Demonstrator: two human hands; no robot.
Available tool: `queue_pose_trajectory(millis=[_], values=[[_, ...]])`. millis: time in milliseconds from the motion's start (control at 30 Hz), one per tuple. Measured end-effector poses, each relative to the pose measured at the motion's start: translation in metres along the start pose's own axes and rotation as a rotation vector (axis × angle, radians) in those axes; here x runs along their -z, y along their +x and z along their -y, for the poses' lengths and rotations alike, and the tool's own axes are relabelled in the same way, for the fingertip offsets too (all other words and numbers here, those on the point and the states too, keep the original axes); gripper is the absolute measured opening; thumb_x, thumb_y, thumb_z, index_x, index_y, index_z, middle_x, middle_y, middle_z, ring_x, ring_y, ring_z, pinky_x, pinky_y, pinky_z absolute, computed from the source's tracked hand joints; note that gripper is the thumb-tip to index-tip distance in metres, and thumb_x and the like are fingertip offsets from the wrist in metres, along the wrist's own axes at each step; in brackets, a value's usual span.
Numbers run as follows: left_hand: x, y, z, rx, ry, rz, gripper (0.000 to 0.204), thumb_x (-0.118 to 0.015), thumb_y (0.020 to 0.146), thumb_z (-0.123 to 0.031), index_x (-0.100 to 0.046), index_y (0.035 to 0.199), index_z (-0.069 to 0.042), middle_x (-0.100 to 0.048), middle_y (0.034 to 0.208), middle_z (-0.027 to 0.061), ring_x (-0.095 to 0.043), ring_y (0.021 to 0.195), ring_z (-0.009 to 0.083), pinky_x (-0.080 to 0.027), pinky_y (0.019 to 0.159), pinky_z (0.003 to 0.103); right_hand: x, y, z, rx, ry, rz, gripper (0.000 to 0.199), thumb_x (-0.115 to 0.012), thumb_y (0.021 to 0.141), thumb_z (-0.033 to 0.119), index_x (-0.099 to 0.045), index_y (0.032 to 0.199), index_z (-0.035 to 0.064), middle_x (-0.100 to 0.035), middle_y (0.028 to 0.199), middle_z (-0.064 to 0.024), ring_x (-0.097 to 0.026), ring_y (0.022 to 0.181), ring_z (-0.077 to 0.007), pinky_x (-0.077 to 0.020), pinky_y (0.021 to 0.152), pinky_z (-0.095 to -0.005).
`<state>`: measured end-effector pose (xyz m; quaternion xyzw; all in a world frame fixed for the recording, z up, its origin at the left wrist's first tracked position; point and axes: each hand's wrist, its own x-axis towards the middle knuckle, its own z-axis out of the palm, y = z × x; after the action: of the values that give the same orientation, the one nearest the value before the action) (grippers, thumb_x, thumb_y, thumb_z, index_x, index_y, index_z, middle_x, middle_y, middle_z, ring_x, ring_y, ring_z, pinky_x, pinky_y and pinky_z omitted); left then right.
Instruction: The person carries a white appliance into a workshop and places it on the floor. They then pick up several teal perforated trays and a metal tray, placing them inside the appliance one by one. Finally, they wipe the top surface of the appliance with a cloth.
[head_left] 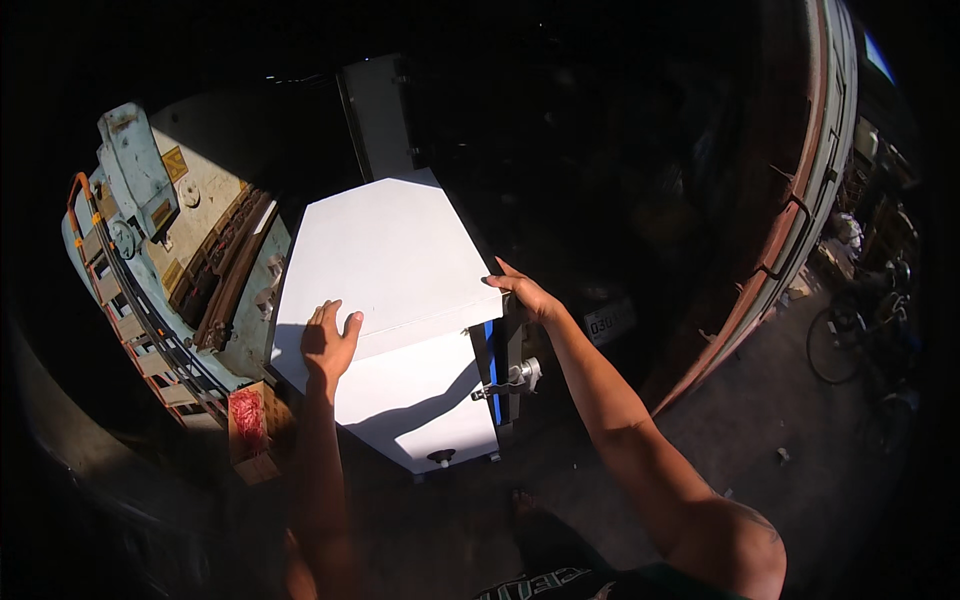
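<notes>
Both hands rest on a white metal cabinet [390, 270] in bright sunlight: the left hand [330, 342] lies flat, fingers spread, on its near left top edge, while the right hand [525, 293] grips the right top edge. A pale blue machine [150, 200] stands just left of the cabinet, a small cardboard box [252, 432] below it.

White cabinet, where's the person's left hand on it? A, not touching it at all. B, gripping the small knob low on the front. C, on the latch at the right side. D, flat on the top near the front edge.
D: the left hand lies palm down on the top of the white cabinet, by its front edge, while the right hand grips the right edge.
</notes>
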<state>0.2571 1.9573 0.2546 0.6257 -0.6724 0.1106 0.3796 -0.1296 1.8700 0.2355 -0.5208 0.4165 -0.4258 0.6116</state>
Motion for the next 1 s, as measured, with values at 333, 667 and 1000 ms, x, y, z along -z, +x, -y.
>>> queue_pose_trajectory(millis=[333, 667, 1000], values=[[-0.12, 0.238, 0.177, 0.655, 0.579, -0.009, 0.075, -0.059, 0.087, -0.069, -0.059, 0.134, -0.011, -0.054, 0.144, 0.0159, -0.052, 0.132, 0.0367, -0.035, 0.109, 0.061, -0.013, 0.279, 0.022, 0.086, 0.066, 0.056, 0.104, -0.068, 0.09, 0.039, -0.002, 0.163, 0.0063, -0.029, 0.16, -0.029, -0.029, 0.149, -0.037, -0.0171, 0.124, -0.0444], [-0.274, 0.444, 0.345, 0.379, 0.608, -0.071, 0.063, -0.058, 0.092, -0.062, -0.064, 0.124, -0.009, -0.065, 0.124, 0.0183, -0.061, 0.114, 0.0408, -0.046, 0.095, 0.055, -0.027, 0.556, 0.002, 0.164, 0.161, -0.217, 0.057, -0.071, 0.088, 0.047, -0.07, 0.117, -0.0022, -0.07, 0.114, -0.014, -0.062, 0.108, -0.0252, -0.0444, 0.1, -0.037], [-0.385, 0.621, 0.453, 0.385, 0.37, 0.048, 0.067, -0.056, 0.092, -0.062, -0.059, 0.133, -0.01, -0.053, 0.142, 0.0209, -0.049, 0.131, 0.0417, -0.035, 0.11, 0.058, -0.039, 0.745, 0.017, 0.05, 0.196, -0.159, 0.063, -0.071, 0.091, 0.028, -0.05, 0.144, 0.0003, -0.061, 0.131, -0.0158, -0.057, 0.123, -0.0262, -0.0407, 0.107, -0.041]])
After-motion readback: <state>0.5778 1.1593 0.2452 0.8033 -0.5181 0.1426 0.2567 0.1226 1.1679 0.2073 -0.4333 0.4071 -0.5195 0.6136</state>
